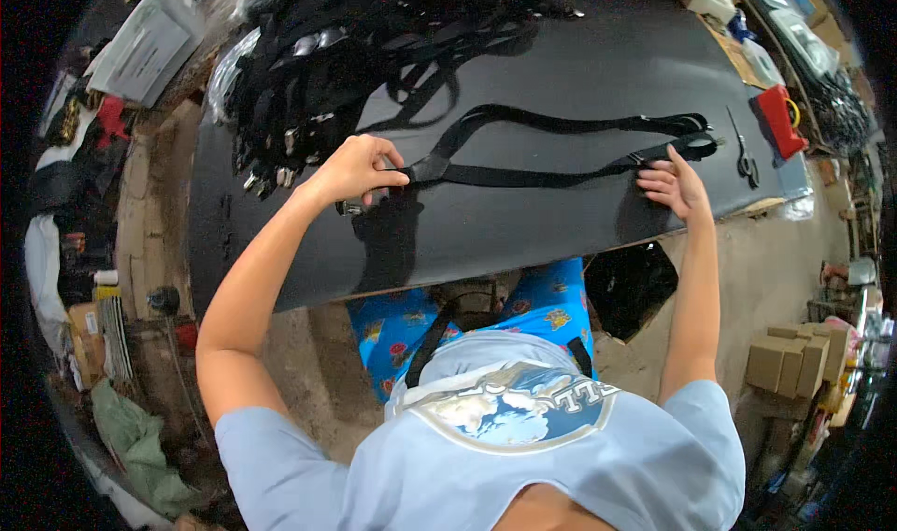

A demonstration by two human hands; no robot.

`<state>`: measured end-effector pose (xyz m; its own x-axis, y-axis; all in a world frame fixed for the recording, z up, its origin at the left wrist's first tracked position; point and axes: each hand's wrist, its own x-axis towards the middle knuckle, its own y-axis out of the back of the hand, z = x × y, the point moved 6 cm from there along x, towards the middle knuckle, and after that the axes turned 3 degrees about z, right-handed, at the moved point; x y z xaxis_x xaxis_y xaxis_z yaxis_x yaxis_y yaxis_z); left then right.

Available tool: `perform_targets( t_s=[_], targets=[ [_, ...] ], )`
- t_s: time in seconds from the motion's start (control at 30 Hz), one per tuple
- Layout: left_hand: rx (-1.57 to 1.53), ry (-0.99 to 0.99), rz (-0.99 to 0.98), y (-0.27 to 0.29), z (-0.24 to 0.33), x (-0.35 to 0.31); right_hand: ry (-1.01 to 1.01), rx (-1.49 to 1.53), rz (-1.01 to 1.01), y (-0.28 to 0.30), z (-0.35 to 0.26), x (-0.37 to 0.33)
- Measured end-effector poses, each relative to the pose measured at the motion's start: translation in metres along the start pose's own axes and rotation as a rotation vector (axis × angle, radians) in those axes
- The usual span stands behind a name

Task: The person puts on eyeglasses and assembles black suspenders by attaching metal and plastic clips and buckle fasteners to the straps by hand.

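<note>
A pair of black suspenders [523, 178] lies stretched across the dark table, its two straps joined at a patch on the left and spread apart toward the right. My left hand [360, 169] pinches the short strap end beside the joining patch, with a metal clip [349, 208] showing just below the fingers. At the other end, my right hand [675, 187] is by the looped strap ends and a small metal buckle. Its thumb and fingers are apart, close to the strap; whether they touch it is hard to see.
A large heap of black straps with metal clips [308, 73] covers the table's far left. Black scissors [746, 162] and a red object with a yellow ring [780, 124] lie at the right edge. Cardboard boxes [790, 361] stand at the right, and a black bag [633, 288] sits below the table.
</note>
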<state>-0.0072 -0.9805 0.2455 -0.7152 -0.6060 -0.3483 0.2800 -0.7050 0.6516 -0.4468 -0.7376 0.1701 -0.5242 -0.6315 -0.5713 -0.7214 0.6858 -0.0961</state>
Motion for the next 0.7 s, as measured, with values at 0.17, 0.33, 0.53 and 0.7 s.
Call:
perform_targets(
  t_s=[0.17, 0.33, 0.53, 0.7],
  targets=[
    [-0.110, -0.177, 0.079, 0.006, -0.062, -0.019, 0.190, -0.257, 0.214, 0.011, -0.002, -0.005],
    [-0.122, -0.071, 0.024, 0.017, -0.091, -0.068, 0.795, -0.702, 0.393, -0.058, -0.032, -0.050],
    [-0.106, -0.088, 0.214, 0.011, -0.107, -0.097, 1.261, -0.845, 0.099, -0.166, -0.037, -0.072],
    [0.038, 0.034, 0.616, 0.017, -0.120, -0.112, 1.478, -0.890, -0.236, -0.278, -0.005, -0.110]
  ],
)
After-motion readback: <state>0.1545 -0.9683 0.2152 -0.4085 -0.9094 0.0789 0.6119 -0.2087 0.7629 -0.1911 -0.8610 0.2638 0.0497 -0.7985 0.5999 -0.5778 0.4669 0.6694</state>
